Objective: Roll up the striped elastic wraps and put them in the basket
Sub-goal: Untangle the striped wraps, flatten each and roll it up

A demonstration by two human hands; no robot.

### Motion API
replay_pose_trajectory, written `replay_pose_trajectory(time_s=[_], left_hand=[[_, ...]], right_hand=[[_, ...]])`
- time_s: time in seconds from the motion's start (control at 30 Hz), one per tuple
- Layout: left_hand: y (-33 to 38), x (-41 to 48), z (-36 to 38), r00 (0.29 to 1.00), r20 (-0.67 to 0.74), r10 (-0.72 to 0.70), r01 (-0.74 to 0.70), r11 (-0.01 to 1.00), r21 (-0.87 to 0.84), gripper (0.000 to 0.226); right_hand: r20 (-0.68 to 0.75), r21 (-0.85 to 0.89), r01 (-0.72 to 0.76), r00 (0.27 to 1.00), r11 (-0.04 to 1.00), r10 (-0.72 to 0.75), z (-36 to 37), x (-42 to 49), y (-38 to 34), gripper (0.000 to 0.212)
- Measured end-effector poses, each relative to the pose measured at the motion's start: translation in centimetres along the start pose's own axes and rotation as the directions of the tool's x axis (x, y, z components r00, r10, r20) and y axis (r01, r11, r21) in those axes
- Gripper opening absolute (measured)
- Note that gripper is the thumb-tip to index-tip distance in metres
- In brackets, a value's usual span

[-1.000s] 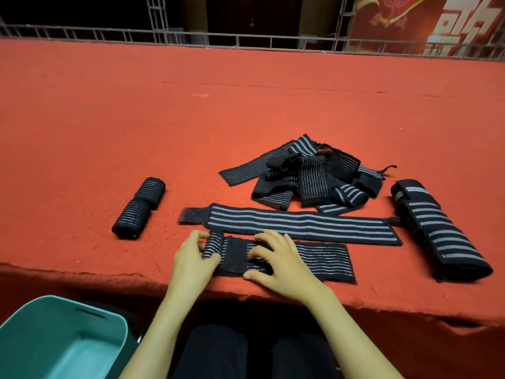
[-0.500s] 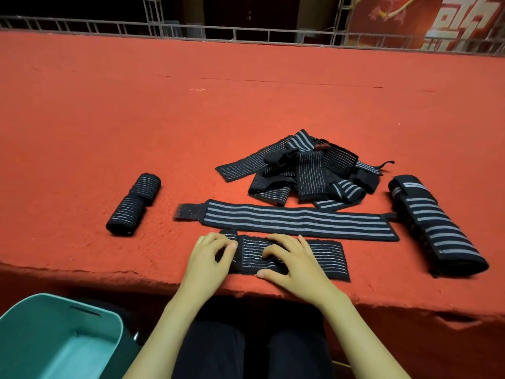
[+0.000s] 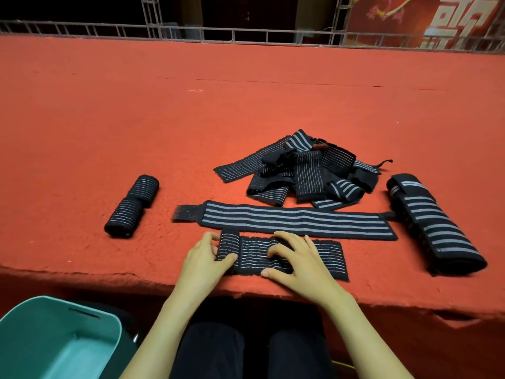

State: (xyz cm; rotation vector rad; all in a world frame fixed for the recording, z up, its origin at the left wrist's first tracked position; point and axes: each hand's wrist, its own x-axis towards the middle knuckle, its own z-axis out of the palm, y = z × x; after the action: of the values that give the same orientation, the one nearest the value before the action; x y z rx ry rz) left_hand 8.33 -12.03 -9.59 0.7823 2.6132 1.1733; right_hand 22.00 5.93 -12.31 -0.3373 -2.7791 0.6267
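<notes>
Red carpeted platform (image 3: 246, 110); grey metal railing (image 3: 207, 34) behind; red banner (image 3: 426, 17) far right; dim backdrop.

Three rolls (image 3: 144, 188) (image 3: 123, 218) (image 3: 434, 225), two spread wraps (image 3: 297, 220) (image 3: 328, 258), one tangled pile (image 3: 308, 170), one basket (image 3: 54, 305).
</notes>
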Motion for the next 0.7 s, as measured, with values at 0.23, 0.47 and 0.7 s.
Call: replay_pose_trajectory(time_s=[0.23, 0.47, 0.7], left_hand=[[1.5, -1.1, 1.7, 0.984, -0.131, 0.121, -0.12, 0.993, 0.016, 0.033], [3.2, -0.9, 4.1, 0.954, -0.076, 0.289, -0.279, 0.952, 0.124, 0.032], [4.2, -0.6, 3.6, 0.97, 0.056, 0.236, -0.225, 0.961, -0.159, 0.019]], right_hand=[[-0.027, -0.013, -0.035, 0.999, 0.999, 0.034, -0.8, -1.1, 1.2, 0.049], [-0.071, -0.03, -0.042, 0.997, 0.999, 0.04, -1.5, -2.0, 2.2, 0.048], [-0.114, -0.045, -0.037, 0.993, 0.998, 0.032, -1.1, -2.1, 2.3, 0.05]])
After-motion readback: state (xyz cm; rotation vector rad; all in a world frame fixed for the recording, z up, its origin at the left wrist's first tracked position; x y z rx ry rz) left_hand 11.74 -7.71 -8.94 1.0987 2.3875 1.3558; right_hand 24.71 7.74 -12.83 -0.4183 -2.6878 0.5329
